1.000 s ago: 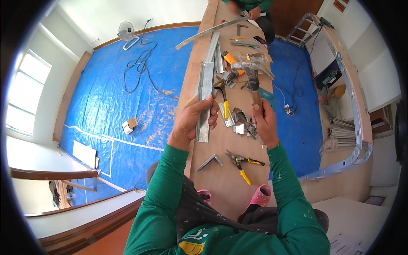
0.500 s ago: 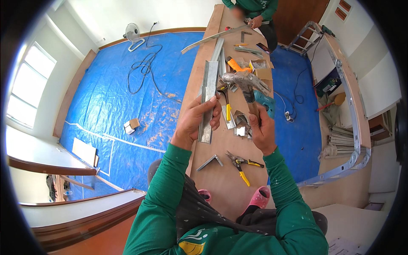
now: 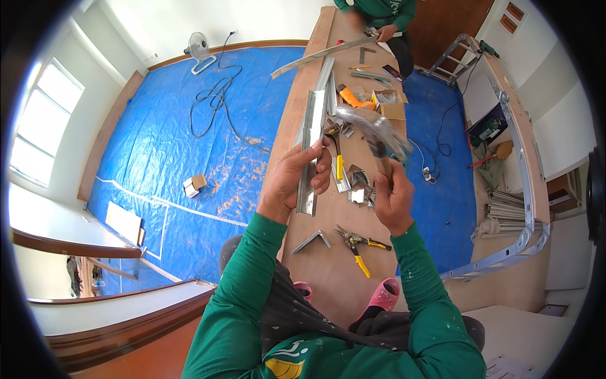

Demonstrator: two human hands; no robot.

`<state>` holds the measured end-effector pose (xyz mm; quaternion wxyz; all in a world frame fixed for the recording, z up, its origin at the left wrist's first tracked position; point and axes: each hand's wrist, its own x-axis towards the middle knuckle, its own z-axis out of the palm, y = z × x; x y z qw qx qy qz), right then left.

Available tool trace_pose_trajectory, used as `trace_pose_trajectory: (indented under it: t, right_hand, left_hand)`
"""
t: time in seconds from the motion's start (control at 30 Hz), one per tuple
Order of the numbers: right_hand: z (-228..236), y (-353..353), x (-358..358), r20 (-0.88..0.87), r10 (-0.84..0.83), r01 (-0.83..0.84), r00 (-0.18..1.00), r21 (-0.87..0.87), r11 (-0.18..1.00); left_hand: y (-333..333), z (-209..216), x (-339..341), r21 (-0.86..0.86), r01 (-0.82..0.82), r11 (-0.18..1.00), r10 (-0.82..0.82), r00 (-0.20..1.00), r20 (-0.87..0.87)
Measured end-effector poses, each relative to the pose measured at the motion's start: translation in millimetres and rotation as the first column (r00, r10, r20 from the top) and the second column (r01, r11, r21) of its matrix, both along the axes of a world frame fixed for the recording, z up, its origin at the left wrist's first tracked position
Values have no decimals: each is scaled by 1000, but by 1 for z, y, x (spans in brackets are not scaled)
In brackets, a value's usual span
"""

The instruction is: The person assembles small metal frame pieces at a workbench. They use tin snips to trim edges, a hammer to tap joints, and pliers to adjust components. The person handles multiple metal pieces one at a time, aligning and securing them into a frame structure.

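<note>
My left hand [image 3: 298,174] is closed round a short silver metal channel [image 3: 314,120], held upright in the air over the long plywood board [image 3: 328,262]. A claw hammer [image 3: 372,126] is gripped by its handle in my right hand [image 3: 394,196]; its head, smeared by motion, is just right of the channel, apart from it. Beneath my hands lie a yellow-handled cutting tool [image 3: 339,151] and small bent metal pieces [image 3: 358,183]. Nearer me on the board are a pair of yellow-and-black tin snips [image 3: 360,243] and an L-shaped metal angle [image 3: 310,241].
An orange tool [image 3: 353,96] and an open cardboard box [image 3: 391,107] sit farther along the board. At its far end a person holds a long metal strip [image 3: 328,54]. Blue sheeting [image 3: 158,126] covers the floor. An aluminium ladder [image 3: 521,158] lies on the right.
The hammer head has turned and shifted slightly right, blurring. My right hand has moved a little right, and the channel in my left hand has tilted slightly.
</note>
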<state>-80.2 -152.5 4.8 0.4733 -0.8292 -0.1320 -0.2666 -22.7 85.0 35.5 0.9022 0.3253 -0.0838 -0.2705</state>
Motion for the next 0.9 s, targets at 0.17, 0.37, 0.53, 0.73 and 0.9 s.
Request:
trace_pose_trajectory:
  t: [0.17,0.37,0.53,0.73,0.9]
  right_hand:
    - [15,6,0,116,-3,10,993,-62,998]
    - [0,-1,4,-12,-37,35,999,-122,992]
    - [-13,5,7,-13,-46,47,999,65,997]
    - [-68,1,11,-419,31,41,908,161,986]
    - [-166,-11,20,-663,-5,18,749,14,1000]
  left_hand:
    - [0,-1,-1,-36,8,999,-8,1000,-5]
    - [-1,-9,4,-23,-12,1000,11,999,-35]
    - [0,-6,1,-12,-48,999,47,997,-58]
    - [2,-2,0,26,-94,995,94,996,-10]
    - [0,-4,1,79,-91,993,92,996,-3]
